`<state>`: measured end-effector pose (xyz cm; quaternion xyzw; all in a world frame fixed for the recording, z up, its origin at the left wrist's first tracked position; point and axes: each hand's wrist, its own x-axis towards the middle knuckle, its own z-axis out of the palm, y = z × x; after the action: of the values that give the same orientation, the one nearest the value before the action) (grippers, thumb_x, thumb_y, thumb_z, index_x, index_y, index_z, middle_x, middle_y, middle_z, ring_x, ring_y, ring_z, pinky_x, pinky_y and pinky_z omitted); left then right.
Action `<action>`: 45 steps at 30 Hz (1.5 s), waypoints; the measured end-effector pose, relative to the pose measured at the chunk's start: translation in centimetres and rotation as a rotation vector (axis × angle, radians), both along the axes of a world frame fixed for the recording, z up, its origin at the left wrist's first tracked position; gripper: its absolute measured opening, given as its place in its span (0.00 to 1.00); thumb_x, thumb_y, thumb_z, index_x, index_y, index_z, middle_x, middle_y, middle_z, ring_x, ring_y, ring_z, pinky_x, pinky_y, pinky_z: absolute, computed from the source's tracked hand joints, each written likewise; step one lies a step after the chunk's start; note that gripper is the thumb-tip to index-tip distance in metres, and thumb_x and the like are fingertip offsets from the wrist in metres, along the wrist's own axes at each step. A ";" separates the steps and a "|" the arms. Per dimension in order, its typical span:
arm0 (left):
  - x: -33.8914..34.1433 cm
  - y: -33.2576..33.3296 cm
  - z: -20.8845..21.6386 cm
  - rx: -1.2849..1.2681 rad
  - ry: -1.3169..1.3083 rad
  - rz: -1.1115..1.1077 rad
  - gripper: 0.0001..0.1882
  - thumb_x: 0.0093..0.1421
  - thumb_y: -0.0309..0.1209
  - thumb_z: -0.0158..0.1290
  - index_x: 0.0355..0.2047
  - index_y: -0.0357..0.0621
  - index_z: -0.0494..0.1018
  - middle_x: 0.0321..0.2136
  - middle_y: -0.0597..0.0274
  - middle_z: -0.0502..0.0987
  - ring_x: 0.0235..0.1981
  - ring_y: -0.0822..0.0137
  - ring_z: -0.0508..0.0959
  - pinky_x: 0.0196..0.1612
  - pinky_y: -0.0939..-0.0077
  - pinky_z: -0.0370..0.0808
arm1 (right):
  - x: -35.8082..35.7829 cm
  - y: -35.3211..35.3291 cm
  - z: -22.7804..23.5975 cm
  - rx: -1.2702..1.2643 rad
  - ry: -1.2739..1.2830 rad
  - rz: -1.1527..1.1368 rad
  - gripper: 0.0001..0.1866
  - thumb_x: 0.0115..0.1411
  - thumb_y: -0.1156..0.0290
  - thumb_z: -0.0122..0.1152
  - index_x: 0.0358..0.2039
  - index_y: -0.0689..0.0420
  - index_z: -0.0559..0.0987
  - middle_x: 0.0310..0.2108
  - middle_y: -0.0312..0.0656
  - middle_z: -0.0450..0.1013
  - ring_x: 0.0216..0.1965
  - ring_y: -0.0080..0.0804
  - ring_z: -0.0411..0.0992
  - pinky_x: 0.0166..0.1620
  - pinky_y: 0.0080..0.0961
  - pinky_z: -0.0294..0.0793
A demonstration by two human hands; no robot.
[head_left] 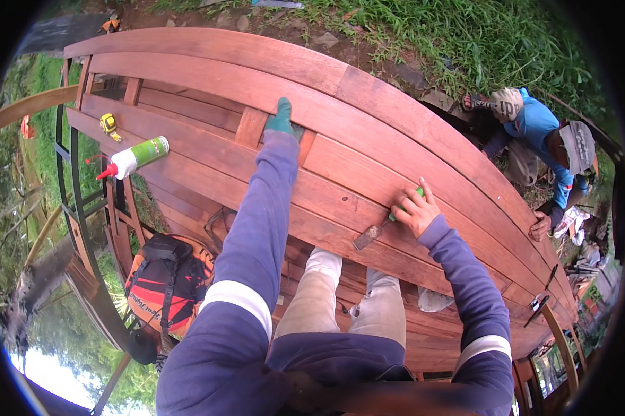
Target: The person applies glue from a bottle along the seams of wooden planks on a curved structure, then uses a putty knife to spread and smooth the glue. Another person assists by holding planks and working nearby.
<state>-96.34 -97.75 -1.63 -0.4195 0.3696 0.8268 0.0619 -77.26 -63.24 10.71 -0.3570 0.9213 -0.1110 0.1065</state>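
My left hand, in a green glove, is at a gap between reddish-brown wooden planks. Its thumb lies on the plank beyond the gap, and the other fingers go down into the gap around the plank's edge, partly hidden. In my right hand is a putty knife with a green handle; the fingers curl around the handle, one finger sticking out. Its dull metal blade rests flat on or just above the nearer planks, pointing to the lower left.
On the planks at left lie a green-and-white bottle with a red nozzle and a yellow tape measure. An orange-black backpack hangs lower left. Two people crouch beyond the right edge, one hand touching the wood. A long clamp-like tool lies lower right.
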 end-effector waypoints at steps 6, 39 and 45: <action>0.6 0.6 0.6 -0.022 0.047 0.040 0.27 0.63 0.41 0.64 0.58 0.44 0.72 0.51 0.57 0.78 0.48 0.58 0.80 0.50 0.58 0.82 | -2.0 -1.0 3.5 -0.116 -0.358 -0.585 0.15 0.61 0.60 0.66 0.46 0.50 0.79 0.38 0.43 0.77 0.44 0.46 0.77 0.50 0.48 0.74; -2.6 0.3 -2.2 -0.999 -0.745 -0.357 0.51 0.63 0.70 0.39 0.61 0.27 0.68 0.60 0.38 0.71 0.58 0.46 0.75 0.59 0.60 0.72 | 9.5 2.9 -1.3 -0.174 -0.498 -1.155 0.22 0.53 0.60 0.73 0.44 0.55 0.76 0.45 0.47 0.71 0.46 0.53 0.71 0.51 0.47 0.71; -3.1 0.5 -4.3 -1.048 -0.627 -0.284 0.48 0.66 0.68 0.33 0.59 0.31 0.71 0.60 0.44 0.73 0.56 0.51 0.78 0.56 0.63 0.74 | 12.8 9.8 1.3 -0.296 -0.549 -1.327 0.15 0.58 0.66 0.69 0.41 0.57 0.75 0.35 0.54 0.75 0.42 0.56 0.76 0.44 0.47 0.75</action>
<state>-99.46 -97.30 -5.88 -0.5633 0.7425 0.3570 0.0628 -64.45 -53.46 11.97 0.3061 0.8592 -0.3608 0.1946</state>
